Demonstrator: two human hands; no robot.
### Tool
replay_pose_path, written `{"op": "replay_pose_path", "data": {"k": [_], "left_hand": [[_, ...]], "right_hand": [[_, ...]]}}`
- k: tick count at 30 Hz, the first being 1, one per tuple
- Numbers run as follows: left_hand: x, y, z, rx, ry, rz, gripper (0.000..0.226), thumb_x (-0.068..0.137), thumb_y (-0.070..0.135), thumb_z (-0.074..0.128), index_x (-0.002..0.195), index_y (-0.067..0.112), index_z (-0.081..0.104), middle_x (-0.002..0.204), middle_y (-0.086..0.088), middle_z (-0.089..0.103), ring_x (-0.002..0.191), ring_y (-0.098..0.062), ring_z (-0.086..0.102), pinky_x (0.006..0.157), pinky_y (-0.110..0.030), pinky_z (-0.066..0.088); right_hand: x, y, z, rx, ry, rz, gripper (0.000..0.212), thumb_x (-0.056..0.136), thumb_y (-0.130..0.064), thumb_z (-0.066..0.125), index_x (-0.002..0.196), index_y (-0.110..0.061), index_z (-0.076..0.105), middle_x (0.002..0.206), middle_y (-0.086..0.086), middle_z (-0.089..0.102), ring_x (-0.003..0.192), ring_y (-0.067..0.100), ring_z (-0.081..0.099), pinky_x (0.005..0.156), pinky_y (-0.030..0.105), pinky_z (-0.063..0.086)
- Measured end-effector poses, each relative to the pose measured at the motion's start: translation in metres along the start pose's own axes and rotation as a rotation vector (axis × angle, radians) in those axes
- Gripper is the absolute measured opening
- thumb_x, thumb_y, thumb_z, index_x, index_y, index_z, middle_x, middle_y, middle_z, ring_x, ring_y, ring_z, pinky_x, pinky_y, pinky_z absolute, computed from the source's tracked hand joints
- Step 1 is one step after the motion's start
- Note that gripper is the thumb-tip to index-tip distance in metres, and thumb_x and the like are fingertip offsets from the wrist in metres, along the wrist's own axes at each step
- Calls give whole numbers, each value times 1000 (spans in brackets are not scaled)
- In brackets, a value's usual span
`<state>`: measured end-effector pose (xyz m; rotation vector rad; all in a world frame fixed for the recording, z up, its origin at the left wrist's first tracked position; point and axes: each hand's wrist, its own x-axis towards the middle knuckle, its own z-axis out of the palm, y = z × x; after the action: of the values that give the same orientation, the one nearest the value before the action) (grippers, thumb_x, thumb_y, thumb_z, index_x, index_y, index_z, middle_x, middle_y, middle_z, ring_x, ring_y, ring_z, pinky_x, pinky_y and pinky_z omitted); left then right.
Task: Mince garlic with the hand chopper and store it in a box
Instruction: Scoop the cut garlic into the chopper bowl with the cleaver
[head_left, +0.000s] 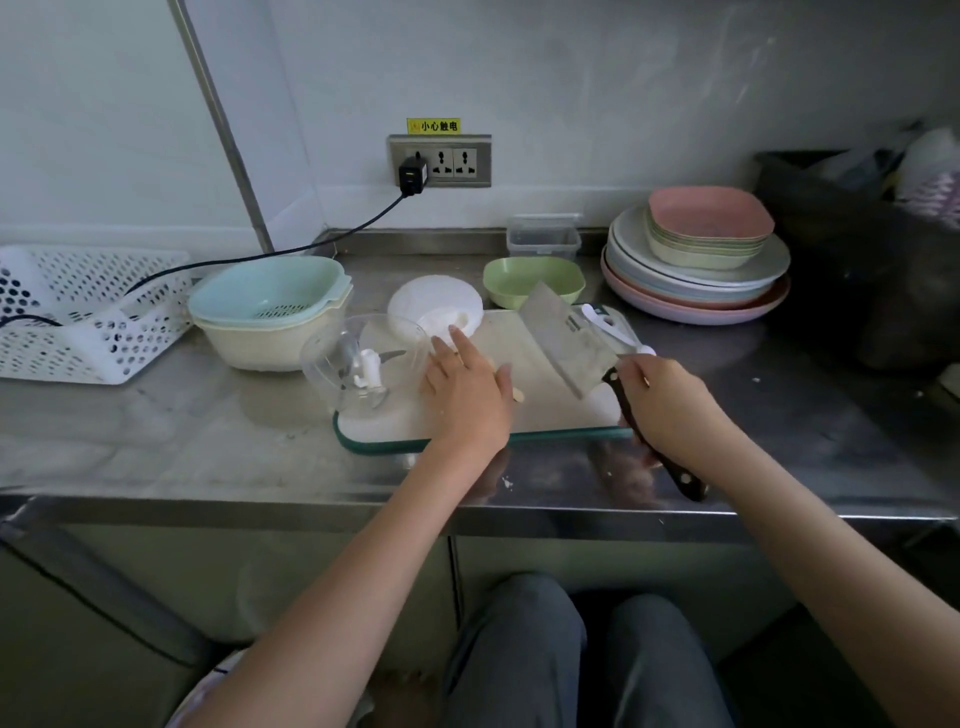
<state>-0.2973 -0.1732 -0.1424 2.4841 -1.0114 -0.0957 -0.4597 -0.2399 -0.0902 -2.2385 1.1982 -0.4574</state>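
A person seated at a steel bench (208, 447) works over a white cutting board (550, 410) with a green rim. The left hand (467, 387) lies flat on the board, fingers (460, 340) straight and released, covering pale garlic cloves (518, 395) that peek out beside the thumb. The right hand (670, 405) has its fingers clenched round the black handle of a cleaver (566, 338), whose broad blade is raised and tilted above the right half of the board, pointing away from the person.

The hand chopper's clear bowl (363, 364) stands on the board's left end, just beside the left hand, with its white blade shaft upright inside. Its white lid (436, 312) rests behind the bowl at the board's far edge. A white peeler-like tool (613, 327) lies partly hidden behind the cleaver blade.

The clear storage box (543, 241) sits at the back of the bench against the wall, behind a green bowl (532, 280). To the left stands a pale blue colander (265, 291) nested in a cream basin, and beyond it a white perforated basket (88, 317). A stack of pastel plates (696, 275) topped with bowls occupies the right. A black charger (413, 174) is plugged into the wall socket, its cable trailing left across the basket.
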Motion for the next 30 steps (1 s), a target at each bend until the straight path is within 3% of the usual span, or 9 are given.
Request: {"op": "replay_pose_path", "data": {"k": [3, 5, 8, 12, 16, 21, 30], "left_hand": [[2, -1, 2, 92, 0, -68, 69, 102, 44, 20, 150, 1, -6, 156, -26, 6, 143, -41, 10, 117, -50, 10], [6, -3, 3, 58, 8, -43, 66, 103, 41, 20, 150, 0, -1, 155, -26, 12, 142, -40, 14, 117, -49, 11], [7, -6, 0, -44, 32, 27, 63, 103, 37, 23, 150, -3, 8, 153, -25, 22, 140, -36, 23, 117, -43, 18], [3, -3, -5, -169, -37, 115, 62, 104, 35, 26, 150, -2, 9, 154, -22, 19, 140, -32, 24, 114, -37, 22], [5, -5, -3, -190, -42, 150, 64, 103, 36, 27, 150, -3, 8, 153, -23, 17, 140, -33, 23, 114, -40, 23], [7, -7, 2, -150, -22, 207, 61, 103, 34, 28, 150, -2, 9, 153, -24, 20, 139, -34, 25, 113, -41, 25], [12, 1, 6, -168, -18, 267, 52, 102, 18, 32, 149, 2, 16, 154, -16, 24, 138, -31, 27, 113, -38, 22]], "right_hand": [[-7, -9, 10, 53, -83, 93, 33, 101, -15, 25, 81, -11, 49, 70, 14, 59, 46, 21, 53, 34, 23, 42], [-14, -11, 19, 184, -99, 178, 31, 103, -22, 24, 90, -13, 51, 69, 13, 56, 43, 18, 48, 30, 16, 35], [-24, -13, 27, 318, -93, 216, 30, 103, -28, 25, 103, -15, 51, 69, 13, 53, 43, 18, 46, 33, 18, 39], [-25, -20, 30, 379, -110, 266, 31, 102, -31, 27, 98, -13, 52, 70, 12, 54, 46, 19, 47, 37, 21, 41], [-28, -33, 39, 440, -157, 315, 29, 103, -31, 28, 100, -16, 52, 70, 11, 54, 48, 17, 47, 36, 20, 40], [-32, -44, 53, 546, -171, 312, 31, 103, -29, 28, 87, -16, 51, 70, 11, 54, 48, 18, 47, 36, 21, 42], [-34, -38, 50, 709, -112, 317, 30, 102, -27, 31, 93, -10, 54, 66, 12, 52, 43, 18, 46, 38, 23, 40]]}}
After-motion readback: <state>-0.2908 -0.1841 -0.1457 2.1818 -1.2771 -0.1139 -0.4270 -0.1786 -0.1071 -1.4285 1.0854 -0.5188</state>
